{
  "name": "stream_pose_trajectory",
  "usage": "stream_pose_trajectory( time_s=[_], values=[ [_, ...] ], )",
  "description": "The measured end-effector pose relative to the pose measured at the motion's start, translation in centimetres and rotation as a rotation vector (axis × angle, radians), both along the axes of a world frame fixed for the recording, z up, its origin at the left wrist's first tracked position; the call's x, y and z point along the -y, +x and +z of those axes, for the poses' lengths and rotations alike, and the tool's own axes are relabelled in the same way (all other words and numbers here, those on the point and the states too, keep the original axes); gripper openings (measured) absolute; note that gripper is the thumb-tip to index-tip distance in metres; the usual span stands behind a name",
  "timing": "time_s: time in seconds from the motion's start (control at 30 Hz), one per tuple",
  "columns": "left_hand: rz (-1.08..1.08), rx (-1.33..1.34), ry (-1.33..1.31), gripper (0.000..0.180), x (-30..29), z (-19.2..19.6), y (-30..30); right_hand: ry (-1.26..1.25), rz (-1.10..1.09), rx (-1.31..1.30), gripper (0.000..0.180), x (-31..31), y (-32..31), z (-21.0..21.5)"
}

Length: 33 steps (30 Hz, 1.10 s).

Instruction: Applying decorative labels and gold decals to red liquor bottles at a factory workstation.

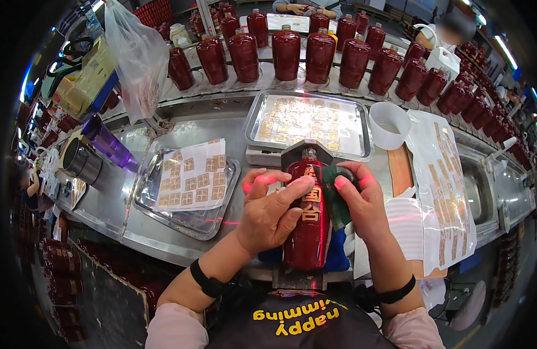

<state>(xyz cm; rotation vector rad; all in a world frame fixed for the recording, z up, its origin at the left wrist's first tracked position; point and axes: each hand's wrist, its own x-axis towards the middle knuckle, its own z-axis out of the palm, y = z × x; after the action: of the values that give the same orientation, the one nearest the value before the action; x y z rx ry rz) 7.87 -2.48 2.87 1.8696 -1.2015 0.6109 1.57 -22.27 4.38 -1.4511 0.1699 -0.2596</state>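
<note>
A dark red glass bottle (pixel 303 244) lies tilted in front of me, its neck pointing away, against a dark metal holder (pixel 306 281) with blue cloth (pixel 339 250) beneath. Gold characters (pixel 311 195) run down its face, crossed by a red light line. My left hand (pixel 268 206) has its fingers bent and apart, the tips touching the bottle's left side and upper characters. In my right hand (pixel 364 198), a dark green flat scraper-like piece (pixel 337 203) is pinched between thumb and fingers, against the bottle's right side.
Gold decals fill a left metal tray (pixel 225 215) and a far tray (pixel 251 131). Decal strips lie on a right sheet (pixel 416 125) by a sink (pixel 480 192). Several red bottles (pixel 286 55) line the conveyor behind. A white tub (pixel 389 129), purple cup (pixel 108 142) and hanging plastic bag (pixel 137 58) stand around.
</note>
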Motion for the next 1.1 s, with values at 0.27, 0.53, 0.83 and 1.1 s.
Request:
stream_pose_trajectory(
  time_s=[0.27, 0.53, 0.83, 1.1],
  values=[
    [-0.008, -0.02, -0.025, 0.038, -0.2, -0.9, -0.4, -0.395, 0.129, 0.223, 0.032, 1.9, 1.8, 2.4],
    [0.024, -0.229, -0.161, 0.038, -1.3, -2.0, -1.7, -1.545, 0.024, 0.694, 0.024, 0.0, 0.6, 4.7],
    [0.017, -0.037, -0.066, 0.036, -0.6, -1.5, -0.8, -0.03, 0.039, 0.07, 0.022, -0.8, -1.3, 1.7],
    [0.037, 0.015, -0.005, 0.044, -0.5, -1.6, -1.2, 0.194, -0.022, 0.026, 0.02, -1.3, -1.4, -1.3]
  ],
)
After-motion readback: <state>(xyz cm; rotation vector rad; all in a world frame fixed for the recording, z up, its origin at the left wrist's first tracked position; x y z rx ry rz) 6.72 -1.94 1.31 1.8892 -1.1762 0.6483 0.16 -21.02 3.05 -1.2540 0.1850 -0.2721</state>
